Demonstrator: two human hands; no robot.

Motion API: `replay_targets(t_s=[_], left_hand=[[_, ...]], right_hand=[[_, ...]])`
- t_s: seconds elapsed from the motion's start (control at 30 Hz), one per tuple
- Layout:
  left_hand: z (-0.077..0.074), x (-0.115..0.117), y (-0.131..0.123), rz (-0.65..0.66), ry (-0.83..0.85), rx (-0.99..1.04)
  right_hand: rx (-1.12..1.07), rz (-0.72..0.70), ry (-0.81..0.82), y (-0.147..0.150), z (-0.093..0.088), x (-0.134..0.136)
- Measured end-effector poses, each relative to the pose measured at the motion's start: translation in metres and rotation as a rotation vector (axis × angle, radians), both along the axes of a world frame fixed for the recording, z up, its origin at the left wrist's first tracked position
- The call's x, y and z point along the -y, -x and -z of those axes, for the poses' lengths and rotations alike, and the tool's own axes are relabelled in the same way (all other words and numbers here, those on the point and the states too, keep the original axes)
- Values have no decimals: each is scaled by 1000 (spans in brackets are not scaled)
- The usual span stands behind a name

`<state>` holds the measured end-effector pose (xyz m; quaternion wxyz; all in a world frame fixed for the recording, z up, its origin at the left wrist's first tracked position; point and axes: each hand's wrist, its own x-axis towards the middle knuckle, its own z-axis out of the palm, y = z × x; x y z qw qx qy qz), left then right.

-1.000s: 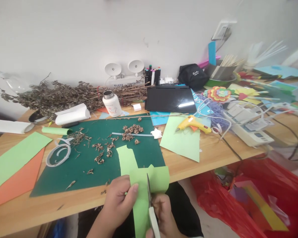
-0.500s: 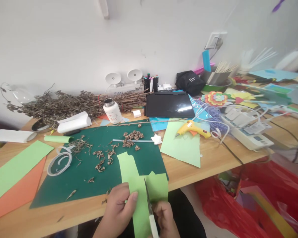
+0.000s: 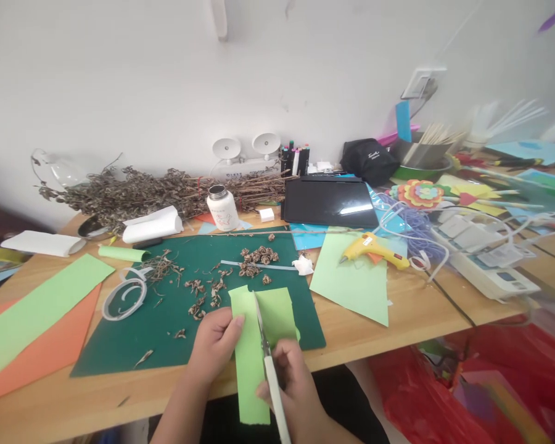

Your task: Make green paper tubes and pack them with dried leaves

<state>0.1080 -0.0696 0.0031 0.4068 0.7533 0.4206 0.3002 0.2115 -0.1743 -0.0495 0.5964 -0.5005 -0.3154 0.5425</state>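
Note:
My left hand [image 3: 219,339] pinches the left edge of a light green sheet of paper [image 3: 250,376], thumb on top. In my right hand [image 3: 293,376] is a pair of scissors with white handles [image 3: 274,385]. Their blades point away from me and lie along a cut in the paper, which parts a long strip on the left from a wider piece on the right. The fingers of my right hand are partly hidden behind the handles. Beneath the far end of the paper lies a dark green cutting mat [image 3: 124,345], with dried brown flower heads [image 3: 259,259] on it.
A yellow glue gun [image 3: 374,250] rests on pale green paper [image 3: 342,290] at the right, near a white power strip [image 3: 494,271] with cables. Behind the mat stand a white bottle [image 3: 222,209] and dried stems [image 3: 143,194]. A tape ring [image 3: 124,300] lies at left.
The paper and scissors have moved up and slightly left in view. The long piece that stretched over the mat no longer sticks out ahead of the blades. The camera has turned a little left.

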Motion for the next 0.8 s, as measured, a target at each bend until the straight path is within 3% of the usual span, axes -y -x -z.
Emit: replay_targets(t_s=[0.3,0.5,0.67,0.8], left_hand=[[4,-11,-1,21,4,-85],[9,-17,15,-231,258,95],[6,-20,24,-339,261,70],[1,-31,41,-403,211,-64]], right_hand=[[-24,-25,76,-11,-17,-14],[-62,21,-87,-17,-8,-15],[-81,25,-214,-38,-10,-13],[85,2,-265,-72,-14,-3]])
